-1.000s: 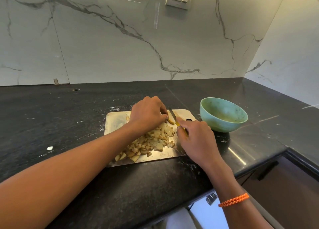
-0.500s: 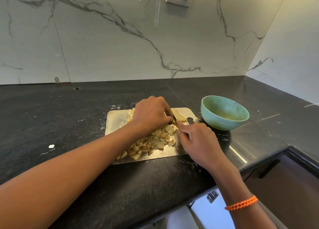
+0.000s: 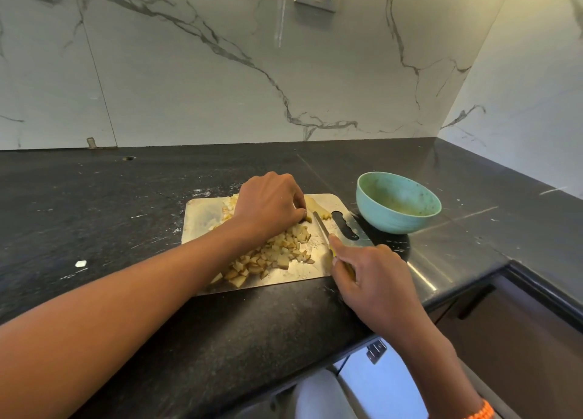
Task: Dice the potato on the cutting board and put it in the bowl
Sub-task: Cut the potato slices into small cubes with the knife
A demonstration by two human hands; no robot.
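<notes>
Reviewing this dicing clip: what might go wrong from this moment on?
1. The left hand pins the uncut yellow potato strip with fingertips right beside the yellow-handled knife; a slip may nick them.
2. The heap of diced potato cubes lies near the pale cutting board front edge; pieces may fall off.
3. The teal bowl holds no cubes yet.

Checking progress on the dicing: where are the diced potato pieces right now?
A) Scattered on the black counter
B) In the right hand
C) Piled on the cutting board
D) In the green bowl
C: the diced potato pieces lie heaped on the cutting board, while the bowl holds none.
</notes>
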